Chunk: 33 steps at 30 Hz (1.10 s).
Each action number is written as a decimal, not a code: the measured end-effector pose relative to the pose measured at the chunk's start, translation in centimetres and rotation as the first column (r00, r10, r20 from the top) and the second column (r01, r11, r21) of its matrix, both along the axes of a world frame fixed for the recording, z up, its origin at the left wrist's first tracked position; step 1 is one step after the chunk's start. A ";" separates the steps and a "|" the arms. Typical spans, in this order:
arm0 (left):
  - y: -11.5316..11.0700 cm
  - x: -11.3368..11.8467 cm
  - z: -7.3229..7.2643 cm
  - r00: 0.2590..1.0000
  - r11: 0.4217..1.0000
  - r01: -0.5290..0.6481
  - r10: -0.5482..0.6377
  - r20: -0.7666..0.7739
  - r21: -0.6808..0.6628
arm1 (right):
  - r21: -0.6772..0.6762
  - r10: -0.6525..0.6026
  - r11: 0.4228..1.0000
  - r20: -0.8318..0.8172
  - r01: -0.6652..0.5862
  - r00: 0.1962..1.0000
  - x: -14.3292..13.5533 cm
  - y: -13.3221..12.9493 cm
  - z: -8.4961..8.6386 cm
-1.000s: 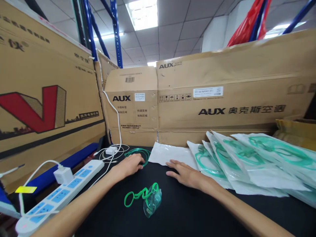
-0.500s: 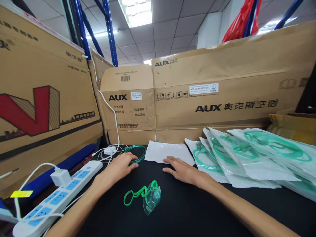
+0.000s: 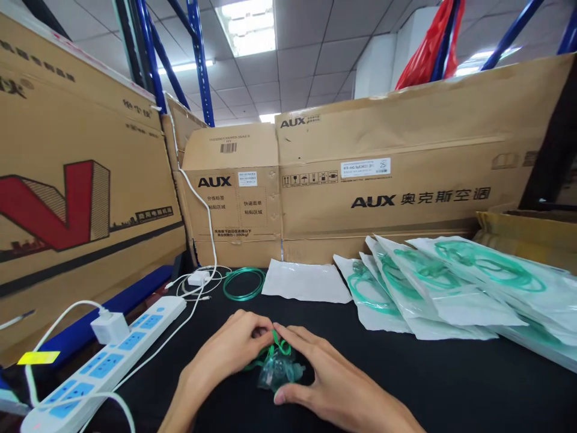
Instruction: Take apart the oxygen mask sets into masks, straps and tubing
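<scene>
In the head view, we see both hands drawn in to the clear green mask [image 3: 280, 369], which lies on the black bench [image 3: 225, 415] in front of us. Half a second ago our left hand [image 3: 238, 346] was at the coiled green tubing [image 3: 244, 284] and our right hand [image 3: 327, 376] was at the white sheet [image 3: 306, 281], with the mask lying untouched between our forearms.

Now our left thumb and forefinger are together, clamped on the green strap [image 3: 282, 345] at the mask's upper edge. Our right fingers reach the same spot from the other side, while the right thumb is spread apart from them, low beside the mask.

The coil, fully in sight now, still sits near the white cables [image 3: 198, 285], just left of the sheet. The bagged tubing sets [image 3: 433, 288] still overlap to the sheet's right.
</scene>
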<state>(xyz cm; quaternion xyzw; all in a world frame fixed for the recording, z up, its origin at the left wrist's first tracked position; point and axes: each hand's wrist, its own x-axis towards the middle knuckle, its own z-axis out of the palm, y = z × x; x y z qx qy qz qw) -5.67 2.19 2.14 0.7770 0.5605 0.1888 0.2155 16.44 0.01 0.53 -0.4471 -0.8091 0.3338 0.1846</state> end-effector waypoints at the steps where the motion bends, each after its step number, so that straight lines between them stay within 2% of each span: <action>1: 0.2 0.4 0.0 0.999 1.000 -0.012 0.011 0.038 0.025 | -0.016 -0.030 0.999 -0.031 0.030 0.999 -0.1 -0.1 -0.2; 4: 1.0 1.0 -0.4 0.968 0.999 -0.047 0.043 0.248 0.011 | 0.015 -0.079 0.997 -0.136 0.082 0.988 -0.6 0.0 -1.4; 7: 1.6 1.5 -1.9 0.893 0.996 -0.014 0.050 0.447 -0.084 | 0.140 -0.071 0.984 -0.261 0.111 0.963 -1.0 0.6 -3.2; 10: 1.7 2.1 -3.0 0.863 0.991 0.052 0.016 0.505 -0.121 | 0.249 -0.039 0.957 -0.401 0.149 0.915 -1.1 1.5 -4.6; 12: 1.3 2.5 -2.9 0.874 0.991 0.062 0.002 0.485 -0.116 | 0.188 -0.052 0.967 -0.522 0.174 0.852 -0.9 1.8 -4.9; 14: 0.9 2.4 -2.3 0.893 0.993 0.059 -0.008 0.450 -0.098 | 0.063 -0.103 0.982 -0.621 0.180 0.777 -0.4 2.0 -4.8; 16: 0.7 1.6 -1.6 0.924 0.997 0.038 -0.009 0.383 -0.069 | -0.025 -0.154 0.983 -0.658 0.183 0.737 0.3 2.1 -4.5; 19: 0.9 -0.6 -1.8 0.978 0.996 -0.087 0.087 0.189 -0.007 | -0.082 -0.220 0.973 -0.629 0.218 0.745 1.5 2.3 -3.9; 21: 1.3 -2.3 -2.7 0.978 0.978 -0.203 0.201 0.051 0.047 | -0.108 -0.237 0.970 -0.587 0.216 0.774 2.2 2.4 -3.3; 23: 1.5 -3.3 -3.5 0.972 0.968 -0.232 0.235 -0.013 0.099 | -0.111 -0.248 0.968 -0.536 0.224 0.807 2.7 2.3 -2.7; 25: 1.1 -3.0 -3.6 0.986 0.975 -0.169 0.169 0.013 0.146 | -0.108 -0.255 0.967 -0.511 0.233 0.821 2.9 2.2 -2.2; 28: -0.1 -0.6 -2.3 0.992 0.978 -0.052 0.027 0.124 0.204 | -0.169 -0.249 0.968 -0.524 0.188 0.815 2.8 1.9 -2.0; 31: -1.1 2.2 -0.9 0.973 0.980 0.088 -0.123 0.194 0.180 | -0.229 -0.209 0.969 -0.553 0.093 0.806 2.4 1.8 -2.2; 33: -1.2 3.2 -0.7 0.968 0.978 0.122 -0.155 0.198 0.171 | -0.239 -0.182 0.970 -0.571 0.050 0.801 2.2 1.7 -2.2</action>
